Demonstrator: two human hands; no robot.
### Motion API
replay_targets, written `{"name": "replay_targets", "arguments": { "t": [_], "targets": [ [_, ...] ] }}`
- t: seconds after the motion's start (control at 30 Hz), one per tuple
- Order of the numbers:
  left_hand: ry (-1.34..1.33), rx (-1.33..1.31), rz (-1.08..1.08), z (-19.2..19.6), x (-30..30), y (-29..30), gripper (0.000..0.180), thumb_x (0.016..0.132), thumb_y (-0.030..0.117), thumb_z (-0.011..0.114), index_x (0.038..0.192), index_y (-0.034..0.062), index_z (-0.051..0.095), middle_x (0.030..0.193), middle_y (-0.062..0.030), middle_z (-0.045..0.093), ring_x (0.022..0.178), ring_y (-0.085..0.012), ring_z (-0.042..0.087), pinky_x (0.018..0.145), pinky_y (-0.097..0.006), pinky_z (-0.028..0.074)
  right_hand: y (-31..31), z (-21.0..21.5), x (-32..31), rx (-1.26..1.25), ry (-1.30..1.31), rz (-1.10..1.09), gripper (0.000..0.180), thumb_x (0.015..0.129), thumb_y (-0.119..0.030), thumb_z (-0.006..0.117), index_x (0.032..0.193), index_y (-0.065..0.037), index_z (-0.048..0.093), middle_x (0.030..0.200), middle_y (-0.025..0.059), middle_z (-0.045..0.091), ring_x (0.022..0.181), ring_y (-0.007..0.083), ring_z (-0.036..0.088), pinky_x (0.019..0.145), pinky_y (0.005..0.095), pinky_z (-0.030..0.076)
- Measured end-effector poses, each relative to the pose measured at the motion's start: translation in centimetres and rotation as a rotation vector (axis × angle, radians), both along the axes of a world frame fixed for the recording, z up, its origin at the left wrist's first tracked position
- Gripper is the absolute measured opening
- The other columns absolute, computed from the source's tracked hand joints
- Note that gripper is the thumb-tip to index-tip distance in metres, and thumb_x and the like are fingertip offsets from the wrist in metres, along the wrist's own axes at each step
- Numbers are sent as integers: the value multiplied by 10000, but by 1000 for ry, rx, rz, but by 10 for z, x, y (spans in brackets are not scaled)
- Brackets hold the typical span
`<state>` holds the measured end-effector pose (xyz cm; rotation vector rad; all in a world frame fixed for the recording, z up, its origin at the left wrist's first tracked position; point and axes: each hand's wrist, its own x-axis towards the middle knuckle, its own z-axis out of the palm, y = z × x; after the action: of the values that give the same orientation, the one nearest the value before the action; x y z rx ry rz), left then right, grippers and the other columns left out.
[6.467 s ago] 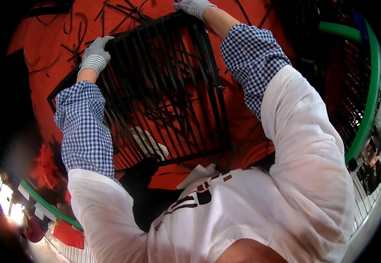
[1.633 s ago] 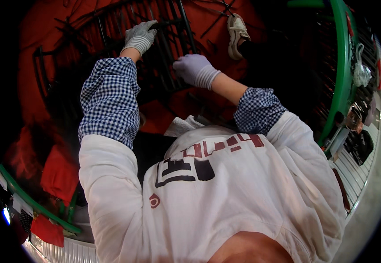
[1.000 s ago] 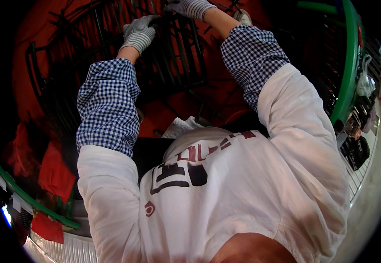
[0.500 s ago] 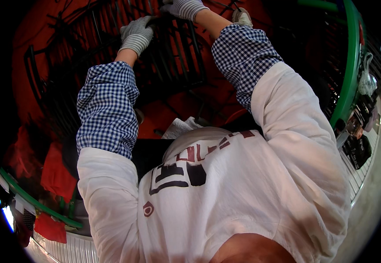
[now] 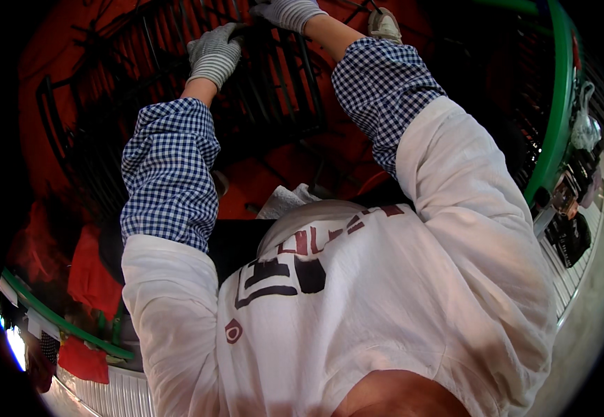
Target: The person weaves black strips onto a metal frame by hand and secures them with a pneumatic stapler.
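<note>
Both hands wear grey-and-white striped knit gloves and reach over a black rack of thin parallel rods (image 5: 312, 87). My left hand (image 5: 215, 55) is at the rack's upper middle, its thumb and fingers closing toward the upper right. Whatever lies between those fingertips is dark and cannot be told from the black rods behind. My right hand (image 5: 288, 12) is close by at the top edge of the view, above the rack's far side. It looks closed, though its fingertips are partly cut off and what they hold cannot be made out.
Thin dark strips lie scattered on the red surface (image 5: 44, 146) around the rack. A shoe (image 5: 384, 26) stands beyond my right forearm. Green curved rails (image 5: 558, 118) run at right and lower left. A clear plastic bag (image 5: 584, 128) hangs at right, and red cloth (image 5: 93, 267) at left.
Both hands have shifted very slightly left; their grip looks the same. The rack stays in place.
</note>
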<state>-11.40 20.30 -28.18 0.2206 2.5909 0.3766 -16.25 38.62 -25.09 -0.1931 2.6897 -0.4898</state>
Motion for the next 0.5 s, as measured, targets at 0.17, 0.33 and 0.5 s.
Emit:
{"name": "replay_targets", "arguments": {
  "t": [0.17,0.33,0.5],
  "targets": [
    [14,52,32,-1,-1,0,369,1029,358,499,1385,299,574,1342,-78,648,1283,-302,566,1165,-490,319,-1,-10,0,38,11,34,278,935,-385,627,974,-151,772,1026,85,747,1048,293,654,919,458,444],
    [164,213,29,-2,10,-8,371,1021,319,501,1386,296,563,1331,-68,654,1296,-309,556,1157,-488,343,-6,4,5,19,1,45,264,922,-380,637,978,-163,777,1034,78,752,1051,290,669,911,443,453],
    [278,111,-43,7,16,-2,393,990,319,555,1382,295,565,1376,-62,619,1240,-365,578,1122,-503,395,-15,16,1,63,-36,37,257,912,-384,650,983,-173,779,1046,80,752,1059,282,677,911,423,466]
  ]
}}
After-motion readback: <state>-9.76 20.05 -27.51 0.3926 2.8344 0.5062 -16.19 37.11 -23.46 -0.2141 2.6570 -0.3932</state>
